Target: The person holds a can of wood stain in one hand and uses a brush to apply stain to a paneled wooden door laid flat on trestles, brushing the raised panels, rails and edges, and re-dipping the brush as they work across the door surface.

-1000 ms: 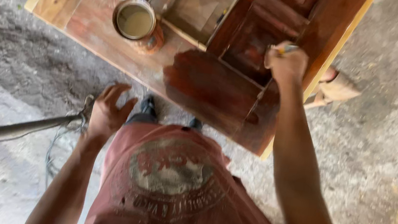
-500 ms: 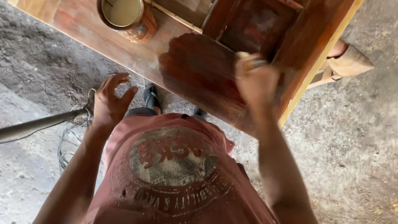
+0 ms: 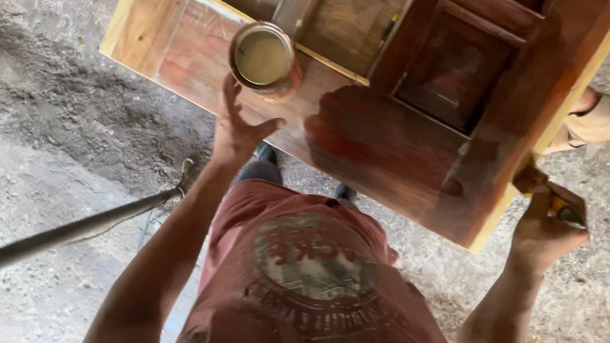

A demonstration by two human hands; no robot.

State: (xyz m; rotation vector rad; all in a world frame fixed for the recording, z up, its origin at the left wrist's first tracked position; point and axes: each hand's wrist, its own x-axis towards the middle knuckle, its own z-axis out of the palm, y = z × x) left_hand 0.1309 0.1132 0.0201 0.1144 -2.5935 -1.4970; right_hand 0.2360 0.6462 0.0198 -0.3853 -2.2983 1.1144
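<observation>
A panelled wooden door lies flat in front of me, its right part stained dark red-brown and wet, its left part pale bare wood. An open round can of brownish liquid stands on the door's near left. My left hand hovers just below the can with its fingers spread, not touching it. My right hand is shut on a paintbrush, whose bristles meet the door's near right edge.
The ground is rough grey concrete and dirt. A long dark pole slants across the lower left. Part of a foot in a tan shoe shows beyond the door's right edge. My dark shoes stand beside the door's near edge.
My right hand has moved the brush from the stained panels to the door's right edge. My left hand has risen from beside my body toward the can.
</observation>
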